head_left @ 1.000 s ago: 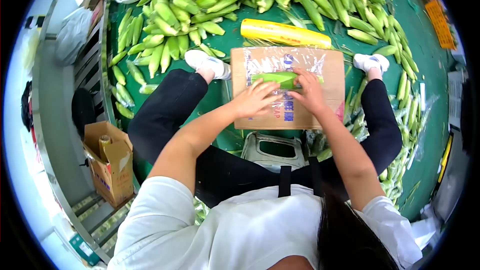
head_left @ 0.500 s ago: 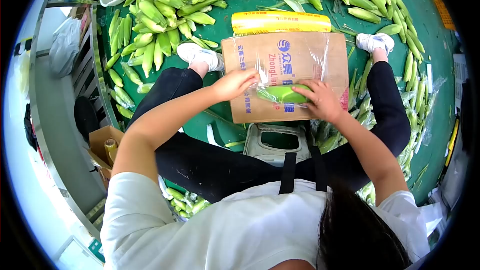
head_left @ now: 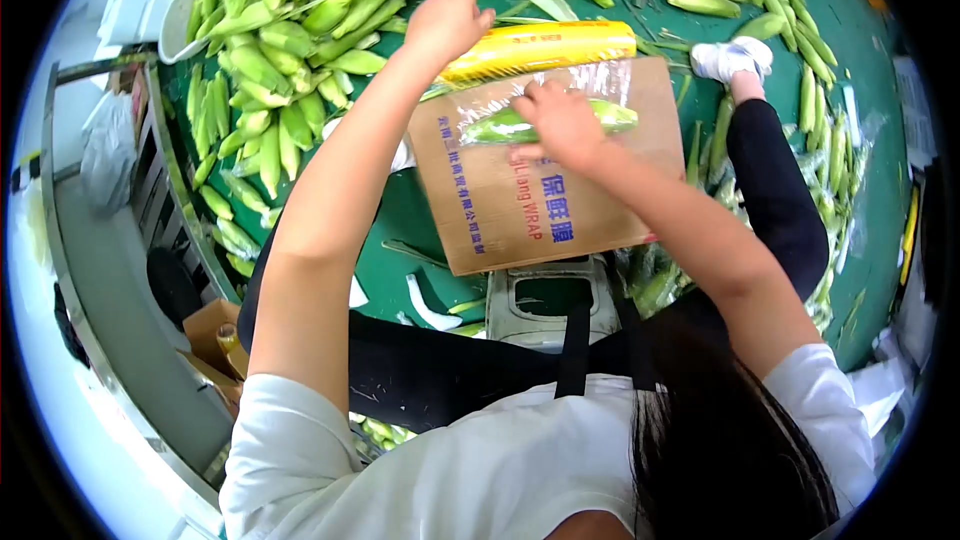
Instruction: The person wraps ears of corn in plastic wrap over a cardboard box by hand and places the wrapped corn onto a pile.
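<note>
A green corn cob (head_left: 612, 116) lies across the upper part of a printed cardboard box (head_left: 600, 205), with clear film around and beneath it. My right hand (head_left: 563, 125) is over the middle of the cob, fingers curled on it and thumb below it. My left hand (head_left: 450, 22) is raised by the left end of the yellow film roll (head_left: 560, 44), which lies along the box's far edge. Its thumb and index finger are apart and I see nothing between them; the other fingers are partly hidden.
Heaps of unwrapped corn (head_left: 300, 40) cover the green floor (head_left: 860, 240) ahead and to the left. Film-wrapped corn (head_left: 835, 160) lies on the right. A grey stool (head_left: 500, 305) is below the box. At left stand a metal rack (head_left: 70, 260) and an open carton (head_left: 210, 325).
The corn cob has moved away from me, up the box, with my right hand on it. My left hand has gone from the cob's left end up to the roll. The box has tilted.
</note>
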A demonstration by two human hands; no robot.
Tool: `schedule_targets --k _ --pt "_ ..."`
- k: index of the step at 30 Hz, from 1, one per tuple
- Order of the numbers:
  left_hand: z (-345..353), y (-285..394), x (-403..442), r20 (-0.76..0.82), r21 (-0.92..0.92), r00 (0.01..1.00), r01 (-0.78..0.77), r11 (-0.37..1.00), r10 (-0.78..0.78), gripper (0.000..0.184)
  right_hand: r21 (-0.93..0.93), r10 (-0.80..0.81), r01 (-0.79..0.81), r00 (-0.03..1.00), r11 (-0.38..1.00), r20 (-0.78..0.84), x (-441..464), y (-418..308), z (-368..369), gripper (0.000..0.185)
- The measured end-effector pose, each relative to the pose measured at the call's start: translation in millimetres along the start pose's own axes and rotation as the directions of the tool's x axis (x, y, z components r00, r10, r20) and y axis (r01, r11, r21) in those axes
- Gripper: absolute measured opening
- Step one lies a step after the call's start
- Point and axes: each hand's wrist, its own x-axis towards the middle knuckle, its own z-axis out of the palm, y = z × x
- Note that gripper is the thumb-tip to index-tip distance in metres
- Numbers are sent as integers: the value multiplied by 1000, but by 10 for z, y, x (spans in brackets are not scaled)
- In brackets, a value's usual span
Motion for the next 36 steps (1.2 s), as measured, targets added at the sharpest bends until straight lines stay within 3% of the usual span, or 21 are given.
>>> schedule_targets --k 2,4,6,7,9,10,12,14,16,19,20,22,24,26,28,29,30,32,33,34,36 --pt "356 199 -46 105 -272 972 -177 946 212 43 74 -5 3 1000 997 24 -80 -71 139 58" --pt "1153 259 -145 30 -278 851 -497 822 524 47 132 -23 12 996 991 82 -196 -108 138 57" --pt "1358 461 -438 115 -78 853 -504 860 510 47 177 -64 32 982 984 177 -321 -145 46 62" --pt "1392 544 -584 151 32 853 -510 860 500 47 262 -54 -72 895 962 443 -292 -153 31 67" --pt "1433 689 -796 189 91 826 -554 828 532 47 262 -143 -12 815 965 562 -379 -210 -64 65" --pt "1458 725 -911 210 124 814 -572 811 542 48 269 -190 23 766 963 614 -459 -267 -113 65" --pt "1536 721 -1028 217 134 782 -617 776 584 56 501 -541 237 549 832 638 -566 -365 264 66" --pt "1533 748 -1120 199 126 782 -618 776 590 55 668 -635 -12 299 744 712 -910 -641 360 75" --pt "1550 785 -1185 131 120 807 -590 799 576 61 670 -669 75 205 738 714 -1321 -834 6 87" --pt "1530 1033 -1487 68 224 873 -485 846 483 69 672 -557 -486 380 559 739 -1910 -721 -330 83" --pt "1595 1133 -1650 90 176 862 -506 844 498 68 716 -541 -435 469 545 698 -2068 -607 -392 82" --pt "1802 1296 -2192 156 64 836 -541 839 527 66 737 -533 -669 590 98 607 -2425 -349 -657 74" --pt "1707 1609 -2624 172 18 795 -593 805 582 62 722 -381 -596 796 -352 471 -2711 -66 -619 68" --pt "2499 1393 -3088 602 -155 357 -826 543 714 57 451 -312 -585 779 -674 544 -2888 125 -569 60" --pt "1152 1800 -3118 775 -385 442 -235 893 451 48 509 -195 -574 764 -642 616 -3070 316 -532 58" --pt "796 1907 -3015 536 -385 663 -358 850 522 53 581 -175 -580 777 -570 604 -3103 360 -573 57" --pt "521 2043 -2900 230 -352 790 -477 805 568 58 646 -153 -581 790 -495 594 -3103 373 -633 57" --pt "-21 2514 -2723 -45 71 727 -682 728 686 70 665 -204 -630 769 -402 606 -3023 304 -798 59" --pt "-142 2718 -2520 73 199 699 -709 677 711 73 676 -253 -669 743 -309 620 -2972 275 -898 62" --pt "-102 2756 -2318 422 101 735 -620 778 530 69 701 -348 -696 703 -157 620 -2894 289 -1017 63" --pt "-64 2846 -1929 643 -22 688 -423 906 337 66 859 -362 -506 789 75 496 -2831 473 -1163 67"
